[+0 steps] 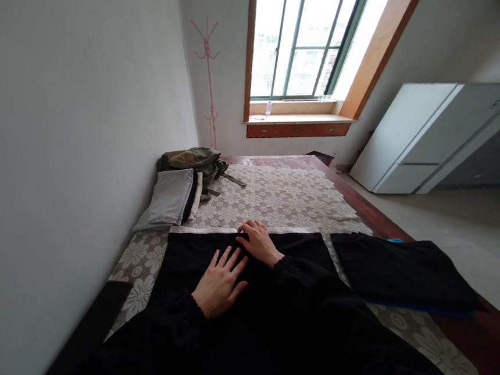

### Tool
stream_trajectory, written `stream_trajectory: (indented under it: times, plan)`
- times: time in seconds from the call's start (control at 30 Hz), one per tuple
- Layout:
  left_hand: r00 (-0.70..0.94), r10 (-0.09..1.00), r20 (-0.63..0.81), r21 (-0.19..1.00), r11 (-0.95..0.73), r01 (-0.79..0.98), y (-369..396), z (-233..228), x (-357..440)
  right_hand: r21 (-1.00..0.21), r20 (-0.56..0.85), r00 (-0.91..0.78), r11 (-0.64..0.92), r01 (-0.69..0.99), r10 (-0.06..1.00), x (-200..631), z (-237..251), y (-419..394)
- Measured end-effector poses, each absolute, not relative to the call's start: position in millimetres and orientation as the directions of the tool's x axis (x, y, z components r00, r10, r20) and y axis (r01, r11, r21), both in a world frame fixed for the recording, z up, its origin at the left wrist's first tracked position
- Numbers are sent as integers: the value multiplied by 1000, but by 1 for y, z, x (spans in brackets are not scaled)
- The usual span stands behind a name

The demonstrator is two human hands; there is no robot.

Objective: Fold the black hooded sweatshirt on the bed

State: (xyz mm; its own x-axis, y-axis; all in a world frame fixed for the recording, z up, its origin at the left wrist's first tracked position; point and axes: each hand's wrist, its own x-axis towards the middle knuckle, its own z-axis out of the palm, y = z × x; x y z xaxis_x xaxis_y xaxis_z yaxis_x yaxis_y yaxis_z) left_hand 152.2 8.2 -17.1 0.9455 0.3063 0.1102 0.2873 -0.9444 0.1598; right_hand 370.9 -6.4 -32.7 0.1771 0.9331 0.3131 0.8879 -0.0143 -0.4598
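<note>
A black garment (191, 258) with a white band along its far edge (211, 229) lies spread on a lace tablecloth. My left hand (219, 287) rests flat on the black cloth, its fingers spread and pointing away from me. Farther forward, my right hand (260, 242) lies across the garment's far edge. Its fingers are bent a little and touch the white band, and I see nothing gripped in them. My black sleeves blend into the garment, so its near part is hard to make out.
Folded black clothing (404, 271) lies on the right side of the table. Folded grey trousers (170, 195) lean by a green backpack (191, 160) against the left wall. The lace tablecloth (275, 195) covers a reddish wooden table. Beyond stand a pink coat rack (209, 79) and a white fridge (430, 133).
</note>
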Motion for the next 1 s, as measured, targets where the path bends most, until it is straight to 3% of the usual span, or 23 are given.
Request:
stream_trajectory:
  times: [0.13, 0.43, 0.6, 0.77, 1.0]
  plan:
    - [952, 275, 133, 163, -954, 253, 7, -18, 149, -488, 336, 196, -8, 873, 921, 374, -32, -8]
    - [971, 222, 87, 158, -966, 206, 5, -13, 150, -369, 402, 59, 103, 924, 914, 371, -21, -13]
    - [976, 204, 80, 130, -973, 193, 4, -13, 150, -290, 376, 110, 4, 957, 920, 369, -11, -15]
    - [976, 202, 75, 126, -973, 192, 2, -11, 148, -341, 254, 220, -126, 932, 942, 368, -12, -13]
    - [979, 202, 38, 151, -969, 194, 3, -13, 149, -407, 254, 240, -122, 905, 937, 367, -17, -13]
